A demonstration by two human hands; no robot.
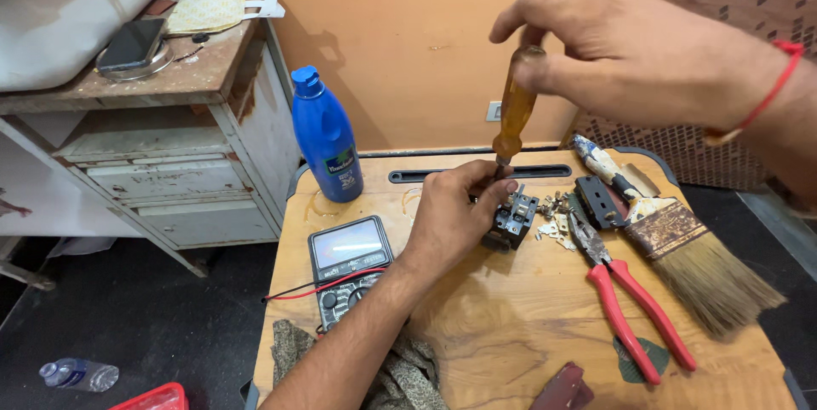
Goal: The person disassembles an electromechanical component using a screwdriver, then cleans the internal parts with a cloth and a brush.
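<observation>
- Orange-painted wall (408, 27) backs the scene, with a dark floor (153, 316) below it and a worn white metal cabinet with drawers (170, 163) standing at the left.
- Nearer the camera sits a small wooden table with a dark rim (511, 325); everything being handled lies on its far half.
- A blue plastic bottle with a blue cap (326, 136) stands upright at the table's far left corner, and a grey digital multimeter with red and black leads (349, 270) lies in front of it.
- A wide paintbrush with pale bristles and a paint-spattered handle (681, 248) lies diagonally on the right side, bristles towards the near right.
- Red-handled pliers (625, 299) lie just beside the brush, jaws pointing away from the camera, next to a scatter of small metal screws and contacts (553, 221).
- The right hand (630, 57) is raised above the table, fingers curled down around the top of an amber-handled screwdriver (515, 108), grasping it firmly.
- The screwdriver's long axis runs nearly vertical, leaning slightly, handle up and tip down into the part below.
- The left hand (451, 214) rests on the table, clenched around a small dark grey electrical switch block with metal terminals (513, 221), thumb and fingertips meeting near the screwdriver's shaft.
- The switch block sits at the table's middle, tilted, its terminal face turned up and to the right.
</observation>
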